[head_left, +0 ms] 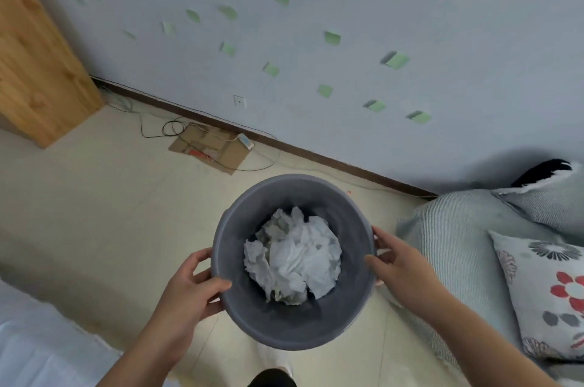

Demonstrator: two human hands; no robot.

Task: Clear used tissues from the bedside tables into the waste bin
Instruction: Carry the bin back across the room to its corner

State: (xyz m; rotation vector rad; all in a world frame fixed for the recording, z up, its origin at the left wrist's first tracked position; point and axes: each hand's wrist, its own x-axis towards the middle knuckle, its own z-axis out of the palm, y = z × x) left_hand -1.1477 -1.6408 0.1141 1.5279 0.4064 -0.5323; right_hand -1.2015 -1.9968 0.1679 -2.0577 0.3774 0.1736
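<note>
Gripping the grey waste bin (252, 320) by its rim, left hand (189, 288) and right hand (401, 263); crumpled white tissues (294, 254) inside.

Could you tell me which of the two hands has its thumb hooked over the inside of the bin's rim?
The left hand: its thumb lies inside the grey bin, while the right hand grips the outer wall.

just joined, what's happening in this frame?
A person is holding a grey bin with both hands: the left hand grips the near-left rim with the thumb inside, and the right hand holds the right rim. Crumpled white tissues already lie in the bottom. The bin appears lifted above the tiled floor, between a bed edge at lower left and a sofa on the right. No bedside table is in view.
</note>
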